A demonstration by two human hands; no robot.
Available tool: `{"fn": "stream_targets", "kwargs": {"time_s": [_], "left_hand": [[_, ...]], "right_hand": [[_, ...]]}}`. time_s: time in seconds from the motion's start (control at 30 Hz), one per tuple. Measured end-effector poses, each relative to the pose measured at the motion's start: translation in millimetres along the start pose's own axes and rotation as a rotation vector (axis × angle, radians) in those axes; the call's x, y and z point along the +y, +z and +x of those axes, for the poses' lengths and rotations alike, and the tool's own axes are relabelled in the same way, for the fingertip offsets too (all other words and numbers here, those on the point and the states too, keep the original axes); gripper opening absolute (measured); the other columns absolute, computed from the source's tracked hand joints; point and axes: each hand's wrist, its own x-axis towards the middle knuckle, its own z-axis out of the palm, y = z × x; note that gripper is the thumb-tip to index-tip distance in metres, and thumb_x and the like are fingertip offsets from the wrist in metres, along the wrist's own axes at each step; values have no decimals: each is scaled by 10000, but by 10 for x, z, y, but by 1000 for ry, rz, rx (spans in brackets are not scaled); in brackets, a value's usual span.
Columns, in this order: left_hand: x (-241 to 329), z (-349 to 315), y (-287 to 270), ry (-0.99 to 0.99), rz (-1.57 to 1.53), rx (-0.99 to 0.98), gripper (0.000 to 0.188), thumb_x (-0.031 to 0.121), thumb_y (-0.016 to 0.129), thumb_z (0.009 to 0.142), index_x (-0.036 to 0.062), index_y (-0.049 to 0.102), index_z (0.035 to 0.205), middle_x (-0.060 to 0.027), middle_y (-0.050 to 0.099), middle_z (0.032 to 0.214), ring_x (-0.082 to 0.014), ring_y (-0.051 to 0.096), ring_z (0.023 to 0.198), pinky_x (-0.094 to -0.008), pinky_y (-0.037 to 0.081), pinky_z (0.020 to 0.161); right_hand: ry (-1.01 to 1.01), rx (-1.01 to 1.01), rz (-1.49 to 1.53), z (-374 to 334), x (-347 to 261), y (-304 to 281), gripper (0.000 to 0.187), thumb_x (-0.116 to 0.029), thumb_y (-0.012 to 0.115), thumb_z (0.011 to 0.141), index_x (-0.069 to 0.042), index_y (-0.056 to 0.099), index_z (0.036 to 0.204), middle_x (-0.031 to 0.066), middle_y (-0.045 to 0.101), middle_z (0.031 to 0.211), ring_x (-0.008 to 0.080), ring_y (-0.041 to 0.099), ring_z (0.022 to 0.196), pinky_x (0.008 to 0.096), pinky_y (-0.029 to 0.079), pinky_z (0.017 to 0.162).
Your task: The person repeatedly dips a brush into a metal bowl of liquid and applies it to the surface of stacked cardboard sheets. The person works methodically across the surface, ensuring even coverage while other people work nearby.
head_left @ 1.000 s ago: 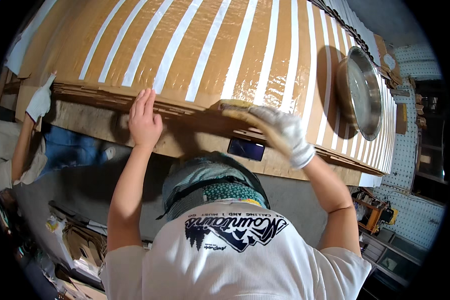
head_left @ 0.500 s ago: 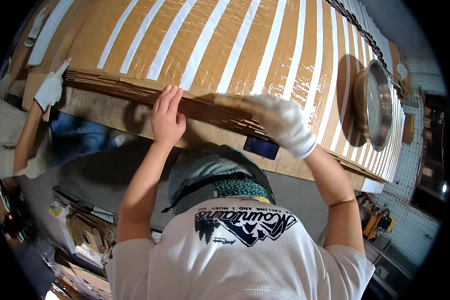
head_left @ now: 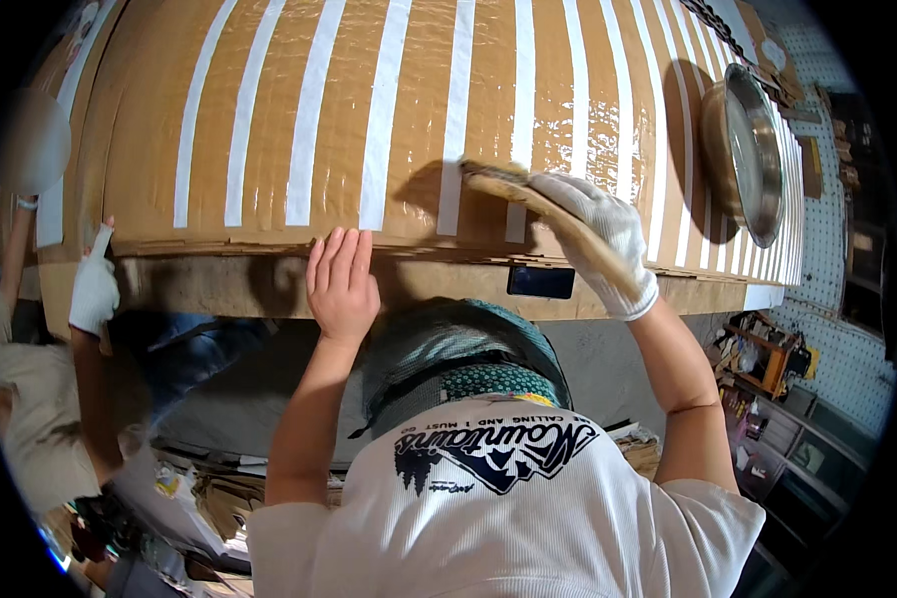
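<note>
Count: one bare left hand (head_left: 344,287), one right hand (head_left: 600,234) in a white glove, one long tan brush-like tool (head_left: 558,211), one metal basin (head_left: 753,159), one dark phone (head_left: 539,282). A single stack of brown sheets (head_left: 140,149) lies on the worktop (head_left: 191,272). At least eight white strips (head_left: 379,130) cross its top left of the basin; those at the far right are too tightly spaced to count. One white-gloved co-worker's hand (head_left: 94,289) is at the stack's left end.

The left hand's four fingers are outstretched, side by side, tips at the near edge of the stack below the fourth strip. The right hand's fingers are clamped on the tool, which slants with its dark tip over the top sheet; contact with the sheet cannot be determined. The phone lies on the bare worktop near the right hand; the basin rests on the stack, further right.

Changes from half a second ago: the tool's tip, then at the stack's near edge, is now further in over the top sheet. The left hand remains at the same strip. Phone and basin keep their places.
</note>
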Motion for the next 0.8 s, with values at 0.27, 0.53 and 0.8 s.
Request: {"fn": "stream_targets", "kwargs": {"time_s": [0.27, 0.53, 0.8], "left_hand": [[-54, 73, 99, 68, -62, 117, 441, 18, 588, 781, 42, 685, 1210, -123, 638, 1196, -335, 599, 1158, -522, 462, 1051], [-12, 258, 30, 114, -48, 133, 376, -39, 562, 759, 9, 705, 1103, -133, 661, 1075, -338, 623, 1062, -500, 508, 1002], [-33, 148, 53, 89, -15, 137, 378, -35, 540, 772, 6, 699, 1112, -135, 656, 1071, -342, 626, 1052, -510, 516, 995]], "right_hand": [[537, -291, 598, 165, -21, -123, 278, -209, 733, 891, -53, 732, 1121, 103, 763, 941, 147, 715, 750, 309, 587, 632], [933, 71, 627, 1568, -338, 601, 575, -492, 713, 802, 53, 673, 979, 297, 684, 977, 423, 679, 978, 469, 536, 871], [1104, 535, 734, 100, 1255, 186, 569, -503, 722, 813, 64, 700, 847, 221, 708, 884, 281, 681, 800, 423, 526, 781]]}}
